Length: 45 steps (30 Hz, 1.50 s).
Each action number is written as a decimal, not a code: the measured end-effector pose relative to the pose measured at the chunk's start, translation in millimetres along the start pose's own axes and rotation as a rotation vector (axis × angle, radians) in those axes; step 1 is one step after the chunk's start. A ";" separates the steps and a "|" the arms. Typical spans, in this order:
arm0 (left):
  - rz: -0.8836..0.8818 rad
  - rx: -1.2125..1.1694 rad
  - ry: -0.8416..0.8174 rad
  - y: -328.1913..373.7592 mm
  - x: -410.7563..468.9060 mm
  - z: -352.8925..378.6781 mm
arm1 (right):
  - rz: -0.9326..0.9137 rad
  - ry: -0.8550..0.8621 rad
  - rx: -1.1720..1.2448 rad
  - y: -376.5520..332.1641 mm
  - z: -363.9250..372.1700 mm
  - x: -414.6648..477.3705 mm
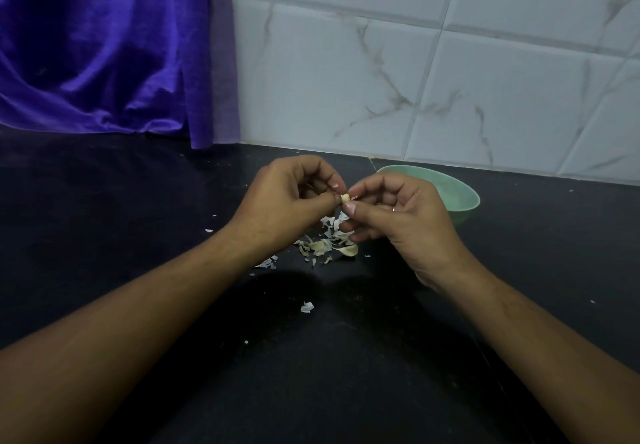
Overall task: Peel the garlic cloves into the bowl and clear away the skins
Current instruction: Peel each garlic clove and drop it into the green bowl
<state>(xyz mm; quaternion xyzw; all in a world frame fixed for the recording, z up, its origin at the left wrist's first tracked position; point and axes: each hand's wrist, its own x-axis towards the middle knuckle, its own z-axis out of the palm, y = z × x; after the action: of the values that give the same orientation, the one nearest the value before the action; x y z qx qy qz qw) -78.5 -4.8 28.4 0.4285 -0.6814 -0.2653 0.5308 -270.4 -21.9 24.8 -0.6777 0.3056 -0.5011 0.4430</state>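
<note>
Pale cream, the garlic clove (pixel 345 198) sits pinched between your two grips, held up above the desk rather than lying on it. Your left grip (pixel 291 197) is clamped on it from the left, thumb and forefinger curled round that end, the other fingers folded toward the palm. Your right grip (pixel 398 215) is clamped on it from the right, thumb tip and forefinger nipping the other end, where a thin sliver of skin sticks out. The lower fingers of that hand curl loosely beneath, and a slim ring (pixel 394 208) shows on one of them. Below the clove, on the black desk (pixel 138 201), lies a loose heap of papery skins (pixel 325 242), whitish and torn. A larger pale curved piece (pixel 348 250) lies at the heap's right edge; whether it is clove or husk you cannot tell from this view. A few stray flakes lie apart from the heap: one (pixel 307 306) nearer to you between your forearms, another (pixel 209 230) off to the left. Behind your right grip stands the pale green bowl (pixel 460 187), partly hidden by that hand and close to the wall; what it holds cannot be seen. White marble-veined tiles (pixel 415 62) back the desk on the right, and a violet cloth (pixel 104 45) hangs down to the desk on the left.
</note>
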 end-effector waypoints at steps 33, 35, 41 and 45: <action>0.002 0.341 0.025 14.5 -4.9 -3.0 | -0.041 0.049 -0.095 1.1 -1.4 0.5; -0.006 0.347 0.034 14.7 -5.6 -1.9 | -0.034 0.047 -0.098 2.0 -1.1 0.2; -0.024 0.367 0.045 13.6 -6.8 -0.6 | -0.015 0.024 -0.067 2.9 1.2 -0.4; -0.042 0.350 0.027 13.5 -6.4 0.0 | -0.016 -0.018 -0.067 2.4 2.4 -0.8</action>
<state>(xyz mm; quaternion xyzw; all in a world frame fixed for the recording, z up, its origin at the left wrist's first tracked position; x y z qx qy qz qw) -82.1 7.4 36.2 0.5321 -0.7008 -0.1481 0.4516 -268.3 -21.5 22.1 -0.6992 0.3129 -0.4878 0.4186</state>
